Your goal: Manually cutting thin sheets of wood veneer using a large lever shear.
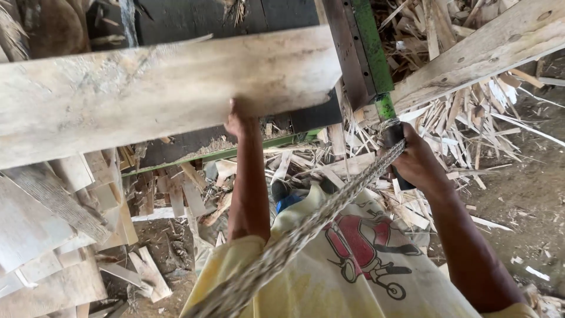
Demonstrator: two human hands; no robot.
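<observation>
Across the upper left, a wide plank (159, 88) runs off-frame, hiding the left hand's (240, 122) fingertips gripping its lower edge. Right hand (415, 162) closes round a green lever's dark handle (393, 138); scraps (471, 123) crowd beyond.

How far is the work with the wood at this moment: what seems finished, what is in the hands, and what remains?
Done, it seems: many thin offcuts litter the ground beside the machine. In hand: the left hand holds a wide pale plank by its lower edge, while the right hand grips the green lever's dark handle. Left: the plank looks whole, and more boards lie stacked at the left.
</observation>
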